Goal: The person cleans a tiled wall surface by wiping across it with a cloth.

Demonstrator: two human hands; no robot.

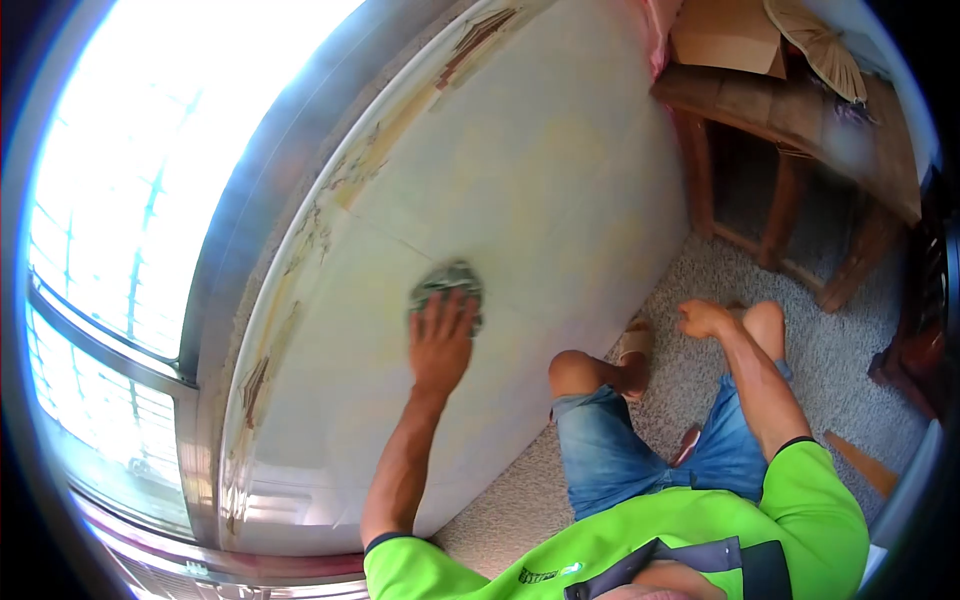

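A bunched, mottled cloth (454,275) is pressed against the pale, glossy wall (580,200), around the middle of its visible face, beneath the left hand (441,345), whose fingers are laid over it flat and somewhat spread rather than closed around it. The right hand (706,318) is held just beside the right knee (766,325), its fingers loosely curled in; nothing can be seen in it, though its palm is hidden. The work is judged to be under way and unfinished, since the cloth is in contact with the wall. How much of the surface has been covered cannot be told: no edge between worked and unworked areas is shown, and the faint yellowish patches may be part of the wall's pattern. Along the side nearest the bright window (110,220), the decorated border (370,160) is not touched by the cloth, nor is the stretch of wall towards the wooden bench (745,97). On that bench, brown cardboard (727,35) and a folding fan (820,50) are set, touched by neither hand
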